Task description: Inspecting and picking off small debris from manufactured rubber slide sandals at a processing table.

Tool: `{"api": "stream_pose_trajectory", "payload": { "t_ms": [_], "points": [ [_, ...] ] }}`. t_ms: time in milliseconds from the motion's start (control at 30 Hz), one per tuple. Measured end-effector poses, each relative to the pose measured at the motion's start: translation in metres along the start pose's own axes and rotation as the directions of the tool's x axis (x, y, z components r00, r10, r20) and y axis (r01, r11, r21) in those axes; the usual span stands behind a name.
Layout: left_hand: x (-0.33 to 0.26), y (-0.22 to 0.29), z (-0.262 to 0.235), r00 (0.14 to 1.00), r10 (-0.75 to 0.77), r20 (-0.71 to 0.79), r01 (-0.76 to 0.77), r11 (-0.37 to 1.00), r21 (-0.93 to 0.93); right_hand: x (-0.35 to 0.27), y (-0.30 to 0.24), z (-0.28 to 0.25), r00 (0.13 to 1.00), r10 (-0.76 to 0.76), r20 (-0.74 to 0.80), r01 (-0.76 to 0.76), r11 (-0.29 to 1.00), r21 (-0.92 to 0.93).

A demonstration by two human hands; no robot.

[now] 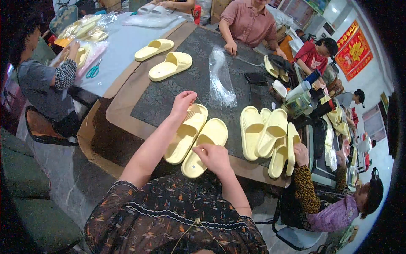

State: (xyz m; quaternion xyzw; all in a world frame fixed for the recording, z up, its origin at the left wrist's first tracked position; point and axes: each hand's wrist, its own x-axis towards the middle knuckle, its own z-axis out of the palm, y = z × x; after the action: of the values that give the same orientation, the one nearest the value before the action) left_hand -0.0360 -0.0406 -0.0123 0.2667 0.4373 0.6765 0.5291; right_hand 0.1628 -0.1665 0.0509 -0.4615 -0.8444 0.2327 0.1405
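Two pale yellow slippers lie side by side in front of me, the left slipper and the right slipper. Over the strap end of the left one is my left hand, its fingers closed in a pinch. A thin strand seems to show at its fingertips, too fine to name. My right hand is curled above the heel of the right slipper, thumb and forefinger together; whatever they hold is hidden. Beyond the pair lies a crumpled clear plastic bag.
More yellow slippers stand to the right, where a co-worker's hand touches one. Another pair sits at the far left of the dark tabletop. Teal scissors lie on the pale table. Jars line the right edge.
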Motion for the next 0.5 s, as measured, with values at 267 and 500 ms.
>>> {"api": "stream_pose_trajectory", "payload": {
  "t_ms": [267,500],
  "points": [
    [0.012,0.003,-0.005,0.987,-0.037,0.157,0.015,0.991,0.136,0.026,-0.003,0.035,0.988,0.043,-0.147,-0.055,0.996,-0.077],
    [0.063,0.048,-0.035,0.849,0.479,0.221,-0.405,0.324,0.855,0.037,0.015,0.05,0.957,0.148,-0.249,-0.162,0.986,-0.035]
  ]
}}
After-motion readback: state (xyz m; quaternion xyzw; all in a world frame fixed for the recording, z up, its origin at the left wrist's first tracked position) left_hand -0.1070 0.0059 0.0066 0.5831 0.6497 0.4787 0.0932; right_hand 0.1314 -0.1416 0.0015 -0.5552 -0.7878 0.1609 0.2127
